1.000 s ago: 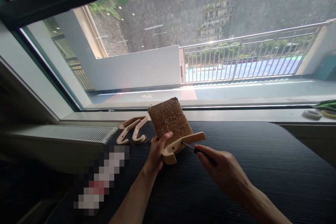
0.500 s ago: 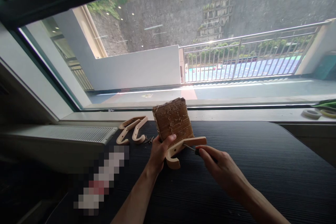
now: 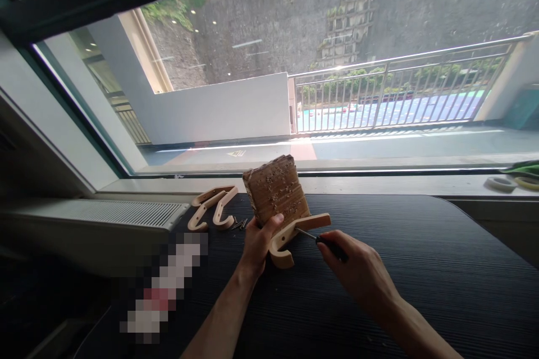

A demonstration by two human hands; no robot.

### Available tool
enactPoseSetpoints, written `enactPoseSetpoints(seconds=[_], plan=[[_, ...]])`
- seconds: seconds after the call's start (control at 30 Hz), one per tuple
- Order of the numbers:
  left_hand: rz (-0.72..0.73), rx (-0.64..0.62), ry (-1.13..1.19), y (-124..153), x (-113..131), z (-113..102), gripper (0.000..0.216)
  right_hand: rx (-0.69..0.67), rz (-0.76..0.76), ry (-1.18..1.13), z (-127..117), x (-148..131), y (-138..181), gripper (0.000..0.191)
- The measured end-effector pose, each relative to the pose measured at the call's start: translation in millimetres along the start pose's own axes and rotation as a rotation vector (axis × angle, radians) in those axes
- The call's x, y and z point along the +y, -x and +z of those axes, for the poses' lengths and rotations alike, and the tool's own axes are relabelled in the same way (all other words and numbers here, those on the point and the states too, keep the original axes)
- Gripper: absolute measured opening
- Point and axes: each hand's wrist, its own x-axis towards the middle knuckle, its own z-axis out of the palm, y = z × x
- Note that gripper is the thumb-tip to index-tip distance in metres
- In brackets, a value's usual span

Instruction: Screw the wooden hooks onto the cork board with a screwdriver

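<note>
My left hand (image 3: 259, 241) is closed around the lower edge of a brown wooden block (image 3: 280, 188) pitted with many small holes, its thumb on the front face. A pale wooden hook (image 3: 283, 258) with a curled end lies against the block's bottom edge, next to that hand. My right hand (image 3: 356, 261) grips the dark handle of a screwdriver (image 3: 332, 248). The thin metal shaft points left, and its tip meets the hook near its bend. Whether a screw sits under the tip is too small to tell.
More wooden hooks (image 3: 223, 207) lie on the black table (image 3: 400, 269) at the left, beside several loose screws (image 3: 240, 224). A vented radiator cover (image 3: 126, 214) adjoins the table. Rolls of tape (image 3: 501, 183) sit on the sill below the window. A pixelated patch covers something at the left.
The block and hook have tilted slightly, with the hook's straight end rising. My right hand has shifted a little and turned, showing more of the screwdriver's handle.
</note>
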Motion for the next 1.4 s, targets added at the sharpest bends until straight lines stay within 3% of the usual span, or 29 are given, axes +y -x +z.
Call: enactPoseSetpoints(seconds=[0.17, 0.27, 0.43, 0.53, 0.73, 0.93, 1.13, 1.27, 1.4], plan=[[0.002, -0.007, 0.014, -0.6, -0.3, -0.8, 0.037, -0.09, 0.018, 0.07, 0.1, -0.4, -1.1, 0.035], [-0.012, -0.008, -0.008, -1.1, -1.4, -1.3, 0.036, -0.124, 0.049, 0.068, -1.4, -1.5, -1.8, 0.032], [-0.053, 0.007, 0.049, -2.4, -1.7, -1.5, 0.037, -0.098, 0.078, -0.064, -6.1, -2.9, -2.7, 0.033], [-0.065, 0.019, 0.114, -3.5, -1.0, -1.6, 0.037, -0.064, 0.021, -0.15, -8.1, -3.2, -3.2, 0.022], [-0.069, 0.037, 0.107, -4.3, -2.1, -2.3, 0.038, -0.012, -0.026, -0.051, -8.6, -3.5, -2.7, 0.026], [-0.033, 0.005, 0.056, -2.8, -2.7, -1.7, 0.038, -0.058, 0.022, -0.038, -10.6, -7.8, -1.9, 0.036], [-0.006, 0.018, -0.006, -2.4, -2.6, -0.7, 0.036, -0.162, 0.158, -0.252, -8.7, -10.5, -2.3, 0.043], [0.006, -0.006, -0.017, -2.8, -4.0, -1.7, 0.036, -0.192, 0.175, -0.348, -5.7, -10.3, -2.3, 0.035], [0.01, -0.011, -0.042, -2.7, -4.6, -2.4, 0.037, -0.11, 0.11, -0.237, -4.1, -11.4, -0.3, 0.027]])
